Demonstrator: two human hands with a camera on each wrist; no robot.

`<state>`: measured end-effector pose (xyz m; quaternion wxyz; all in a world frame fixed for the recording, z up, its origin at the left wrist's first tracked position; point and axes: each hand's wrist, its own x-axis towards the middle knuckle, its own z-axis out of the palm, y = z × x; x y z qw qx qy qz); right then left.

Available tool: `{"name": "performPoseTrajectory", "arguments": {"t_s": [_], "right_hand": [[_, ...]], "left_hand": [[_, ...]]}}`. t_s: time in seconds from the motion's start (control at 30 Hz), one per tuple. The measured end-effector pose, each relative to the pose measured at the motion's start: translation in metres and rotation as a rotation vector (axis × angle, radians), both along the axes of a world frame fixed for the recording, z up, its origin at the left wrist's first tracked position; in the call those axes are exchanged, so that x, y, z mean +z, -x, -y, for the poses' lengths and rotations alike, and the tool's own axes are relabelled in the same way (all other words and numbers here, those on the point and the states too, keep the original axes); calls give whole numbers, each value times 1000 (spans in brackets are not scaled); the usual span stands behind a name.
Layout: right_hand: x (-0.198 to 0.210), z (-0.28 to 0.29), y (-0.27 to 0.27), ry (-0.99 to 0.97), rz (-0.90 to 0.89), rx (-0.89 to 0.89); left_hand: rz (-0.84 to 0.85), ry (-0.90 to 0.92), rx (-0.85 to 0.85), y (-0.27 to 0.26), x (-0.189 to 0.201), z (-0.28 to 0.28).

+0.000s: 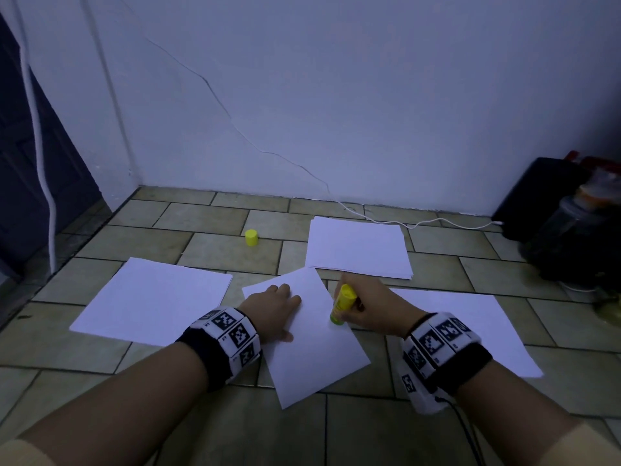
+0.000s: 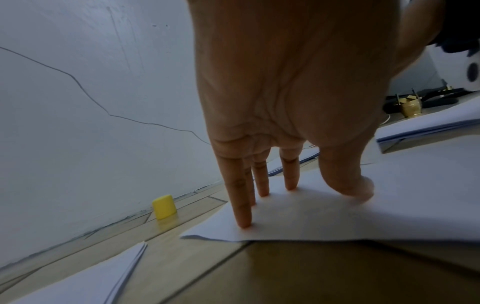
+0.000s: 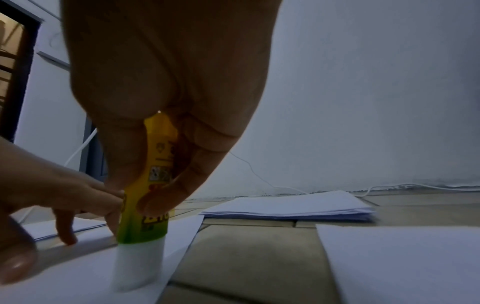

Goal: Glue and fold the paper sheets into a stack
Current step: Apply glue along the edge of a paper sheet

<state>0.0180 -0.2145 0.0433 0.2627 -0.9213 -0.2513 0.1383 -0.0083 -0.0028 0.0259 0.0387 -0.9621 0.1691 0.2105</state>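
- Wall: pale, w/ a thin crack running down twd the floor; white cable lies along its base.
- Tiled floor: beige-green tiles, everything sits on it.
- Dark bag far right against the wall, jar-like clutter just beside it, too dim to tell what.
- Left paper pile: flat, left of centre.
- Right sheet: flat, partly under the right forearm.
- Far stack: several sheets, edges roughly squared, near the wall.
- Centre sheet: single sheet, turned at an angle, btwn the two arms, apart from the far stack.
- Left hand: fingers straight & spread, tips pressing the centre sheet flat; grasps nothing.
- Right hand: clenched round the glue stick, thumb & fingers wrapping the barrel.
- Glue stick: yellow-green tube, tilted, white glue end touching the centre sheet near its right edge.
- Yellow cap: stands upright on the floor, well apart from the hands, btwn left pile and far stack.
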Motion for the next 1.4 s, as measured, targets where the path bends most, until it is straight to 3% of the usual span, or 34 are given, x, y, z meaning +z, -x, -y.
{"name": "performPoseTrajectory", "arguments": {"t_s": [0.5,0.7,0.83,1.03,1.23,1.4], "right_hand": [[19,24,19,144,-86,96],[27,20,-8,-271,-84,-245],[17,16,-25,-364,-62,-422],[1,-3,-39,-311,-20,-483],[-2,-28,-42,-306,1,-455],[2,-44,-46,-120,-27,-371]], "left_hand": [[103,-62,-16,13,4,-2],[81,25,-51,21,-3,5],[62,-21,-66,18,4,6],[127,-21,-64,16,3,8],[49,58,-126,16,-4,14],[30,19,-145,12,2,13]]}}
